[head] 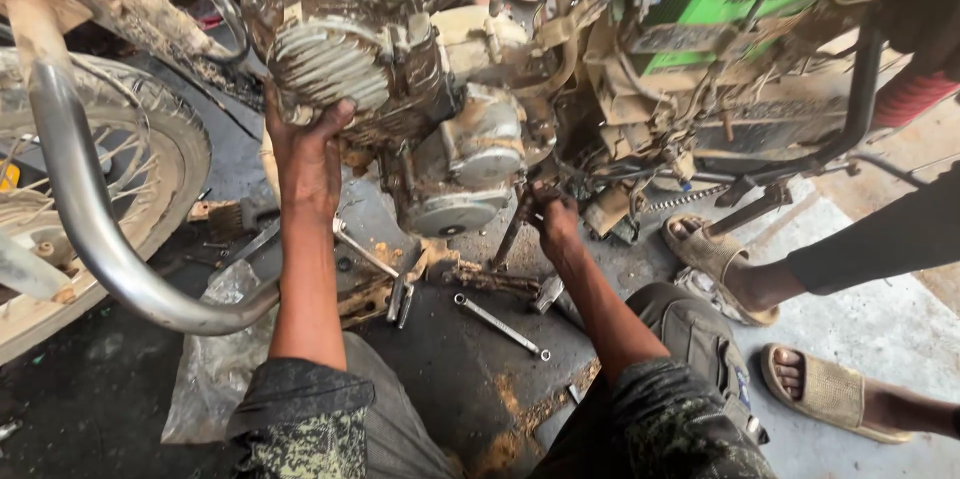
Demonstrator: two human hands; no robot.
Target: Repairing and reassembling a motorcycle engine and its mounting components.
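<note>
Left hand [308, 154] cups the engine [400, 69] underside; right hand [553, 222] grips a tool [512, 229] below it. Exhaust pipe [90, 229] crowds left, sandalled feet [720, 264] right. A wrench [500, 325] lies on open floor [450, 379] between.

spanner [499, 326]; spoked wheel [150, 154]; sandalled feet [715, 257]

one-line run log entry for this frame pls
left hand braces finned engine cylinder | right hand grips part under engine case | spanner on floor | bystander's sandalled feet right
</note>
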